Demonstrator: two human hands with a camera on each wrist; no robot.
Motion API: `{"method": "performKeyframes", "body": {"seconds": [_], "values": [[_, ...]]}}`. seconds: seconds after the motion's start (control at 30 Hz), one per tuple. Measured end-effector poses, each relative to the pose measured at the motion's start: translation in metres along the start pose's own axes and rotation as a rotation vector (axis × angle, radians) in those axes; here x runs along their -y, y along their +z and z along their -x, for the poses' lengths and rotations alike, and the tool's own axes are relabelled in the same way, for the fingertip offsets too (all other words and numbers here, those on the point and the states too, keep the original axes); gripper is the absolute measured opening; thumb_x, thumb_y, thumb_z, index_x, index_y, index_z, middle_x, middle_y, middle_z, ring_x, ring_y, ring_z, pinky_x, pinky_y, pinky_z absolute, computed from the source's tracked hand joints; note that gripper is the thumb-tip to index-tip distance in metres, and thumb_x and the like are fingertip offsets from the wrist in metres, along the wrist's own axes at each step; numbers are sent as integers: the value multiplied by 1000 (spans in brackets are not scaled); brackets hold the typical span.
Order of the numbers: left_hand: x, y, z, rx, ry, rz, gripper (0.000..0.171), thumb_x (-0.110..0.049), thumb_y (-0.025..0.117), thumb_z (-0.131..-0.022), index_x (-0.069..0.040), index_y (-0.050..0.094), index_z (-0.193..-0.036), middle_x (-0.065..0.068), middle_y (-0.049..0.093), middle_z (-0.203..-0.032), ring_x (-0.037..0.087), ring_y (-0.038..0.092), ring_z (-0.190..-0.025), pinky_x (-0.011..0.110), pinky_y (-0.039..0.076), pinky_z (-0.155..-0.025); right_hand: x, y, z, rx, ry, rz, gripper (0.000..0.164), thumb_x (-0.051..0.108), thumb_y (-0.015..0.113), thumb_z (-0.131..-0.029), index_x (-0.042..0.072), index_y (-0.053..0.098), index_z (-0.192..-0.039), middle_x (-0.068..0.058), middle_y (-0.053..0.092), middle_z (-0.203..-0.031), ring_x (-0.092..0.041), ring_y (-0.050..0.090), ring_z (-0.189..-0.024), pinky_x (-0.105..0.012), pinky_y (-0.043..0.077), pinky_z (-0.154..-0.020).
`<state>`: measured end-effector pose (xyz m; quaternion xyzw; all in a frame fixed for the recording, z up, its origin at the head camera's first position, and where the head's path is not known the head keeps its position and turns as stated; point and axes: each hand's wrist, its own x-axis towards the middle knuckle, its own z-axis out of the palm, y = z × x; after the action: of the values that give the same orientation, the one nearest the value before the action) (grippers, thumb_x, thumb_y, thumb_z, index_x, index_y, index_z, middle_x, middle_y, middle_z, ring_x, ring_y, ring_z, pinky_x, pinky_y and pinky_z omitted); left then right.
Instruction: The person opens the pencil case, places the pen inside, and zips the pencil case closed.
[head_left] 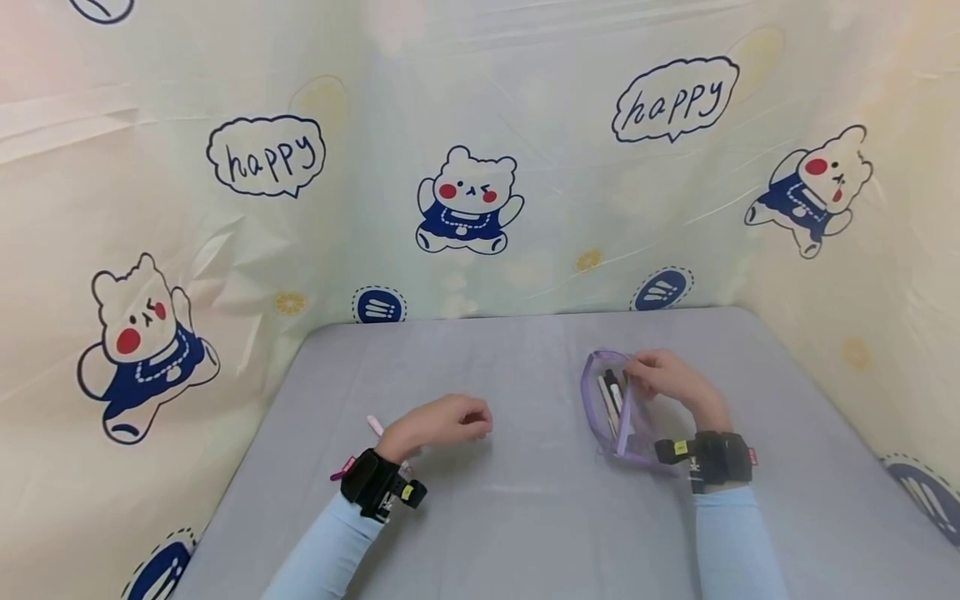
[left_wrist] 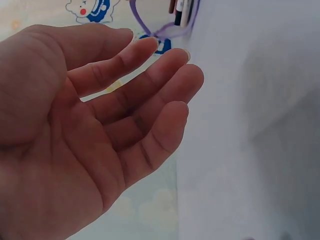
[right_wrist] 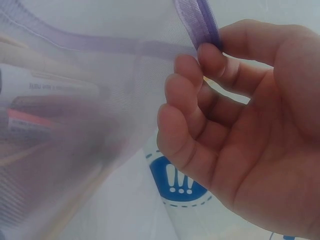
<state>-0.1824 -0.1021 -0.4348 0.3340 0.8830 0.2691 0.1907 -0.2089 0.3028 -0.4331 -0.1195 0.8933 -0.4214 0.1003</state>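
Observation:
My right hand (head_left: pixel 671 379) pinches the zipper edge (right_wrist: pixel 197 25) of a see-through mesh pencil pouch (head_left: pixel 590 408) with purple trim. The pouch stands open on the table, and several pens (head_left: pixel 612 398) show inside it, one with a black cap. In the right wrist view the thumb and fingertips meet on the purple edge. My left hand (head_left: pixel 442 419) hovers to the left of the pouch with fingers loosely bent and nothing in them, its palm (left_wrist: pixel 75 155) bare. Beneath the left wrist lies a pale pink pen-like item (head_left: pixel 374 425), partly hidden.
A magenta-ended item (head_left: pixel 342 469) pokes out left of the left wristband. The grey table (head_left: pixel 525 517) meets a printed curtain (head_left: pixel 540 208) at its back and sides. Black camera bands (head_left: pixel 722 457) sit on both wrists.

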Motion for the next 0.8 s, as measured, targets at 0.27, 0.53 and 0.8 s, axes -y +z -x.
{"method": "performKeyframes", "body": {"seconds": [0.27,0.53,0.8], "values": [[19,-2,28,-54,-82,11,16,-22,54,-100,-12,68,-100,-6,63,-85,10,55,-74,26,46,-66,0,1,0,9,4,-46,29,19,50,-101,-6,63,-96,-10,56,-69,-22,54,-65,-34,50,-63],[25,-15,41,-150,-183,-74,14,-15,54,-100,-9,67,-102,6,67,-92,13,53,-73,30,47,-70,-7,-1,-1,2,6,-44,29,20,51,-101,-5,62,-91,-9,56,-68,-21,54,-65,-33,50,-63],[42,-28,61,-221,-227,-175,13,-5,54,-97,-6,67,-100,9,69,-96,15,55,-80,38,53,-81,-8,-1,-4,-8,3,-24,29,20,51,-101,-2,60,-84,-14,55,-67,-24,56,-66,-34,51,-64]]}}
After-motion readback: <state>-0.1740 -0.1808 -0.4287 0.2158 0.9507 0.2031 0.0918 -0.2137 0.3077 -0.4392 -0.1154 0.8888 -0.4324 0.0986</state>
